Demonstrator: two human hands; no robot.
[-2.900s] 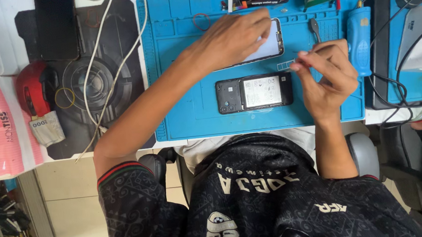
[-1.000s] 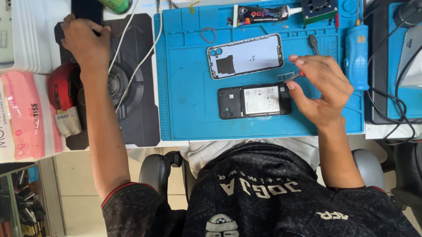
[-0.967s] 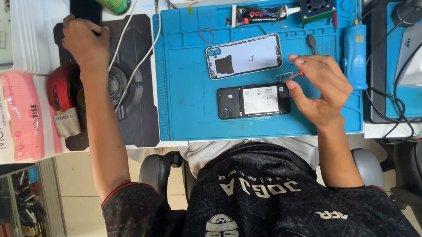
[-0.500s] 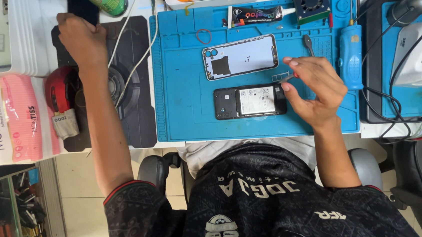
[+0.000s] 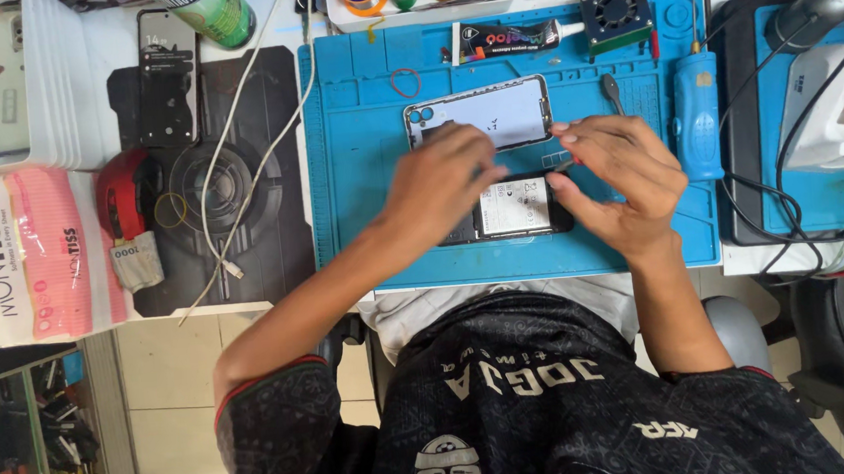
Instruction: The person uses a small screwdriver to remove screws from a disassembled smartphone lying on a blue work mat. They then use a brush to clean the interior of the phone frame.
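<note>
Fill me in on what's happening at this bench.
A person seated at a blue repair mat is working on an opened phone lying flat with its insides up. The left hand covers the phone's left end and the right hand is at its right end. A separated phone back panel lies just above them.

The left hand [image 5: 438,181] covers the left half of the opened black phone body with its white battery [image 5: 515,207]; whether that grip pinches anything is hidden. Above the grip, the green can [image 5: 208,8] is cut off by the top edge.
</note>
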